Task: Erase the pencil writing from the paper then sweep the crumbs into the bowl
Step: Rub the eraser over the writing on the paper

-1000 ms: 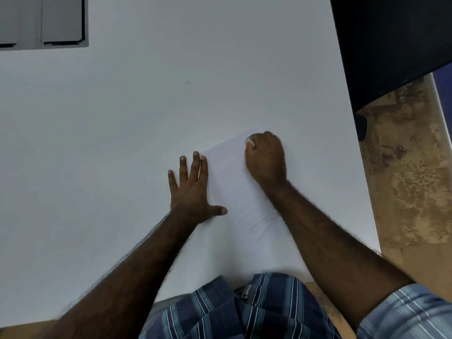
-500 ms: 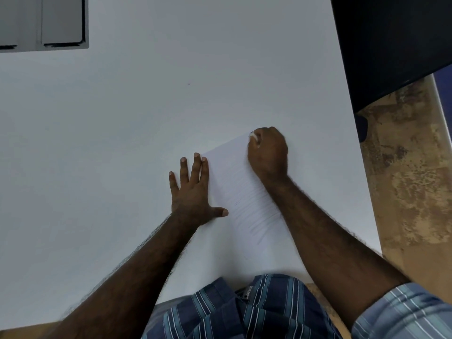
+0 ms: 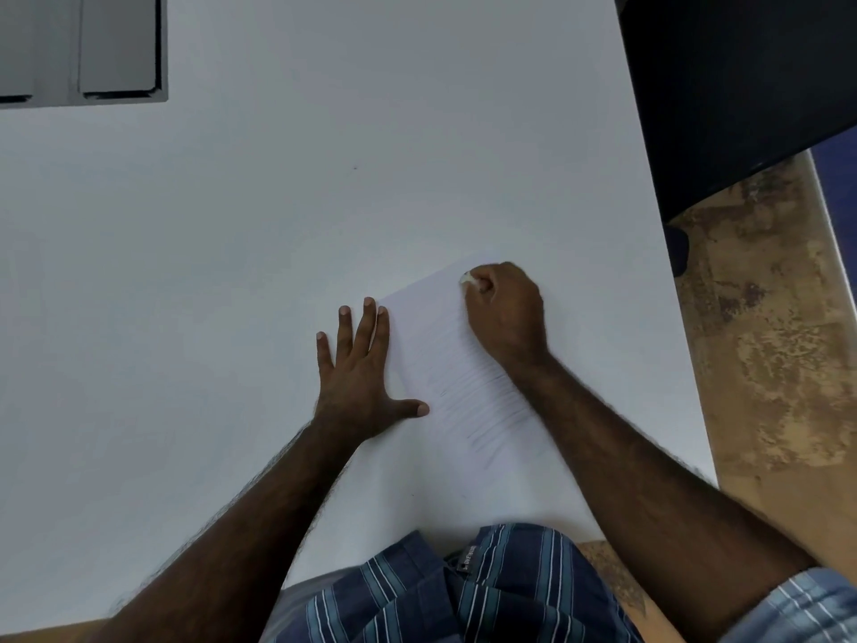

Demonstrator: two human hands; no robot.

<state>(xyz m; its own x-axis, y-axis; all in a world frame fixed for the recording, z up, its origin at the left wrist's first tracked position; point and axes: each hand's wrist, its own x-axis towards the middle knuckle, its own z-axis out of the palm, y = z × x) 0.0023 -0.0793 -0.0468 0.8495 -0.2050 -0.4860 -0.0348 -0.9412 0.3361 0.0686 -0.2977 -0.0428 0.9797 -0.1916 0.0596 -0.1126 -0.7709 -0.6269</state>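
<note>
Paper (image 3: 445, 359) lies on the white desk (image 3: 232, 271), near the person and toward its right edge, turned at a slant. Going left to right: the left hand (image 3: 359, 378) lies flat with its fingers (image 3: 345, 331) straight and only slightly spread, the index finger and thumb on the sheet's left edge, most likely to pin it so rubbing does not drag or crease it. Faint pencil writing (image 3: 482, 410) remains on the near half of the sheet, too pale to read. The right hand (image 3: 505, 313) is curled at the far corner, its fingers clamped on a small pale eraser (image 3: 466, 278) pressed to the page; only the eraser's tip shows. Erasing looks to be under way. No bowl is in view, and crumbs cannot be made out against the white sheet.
</note>
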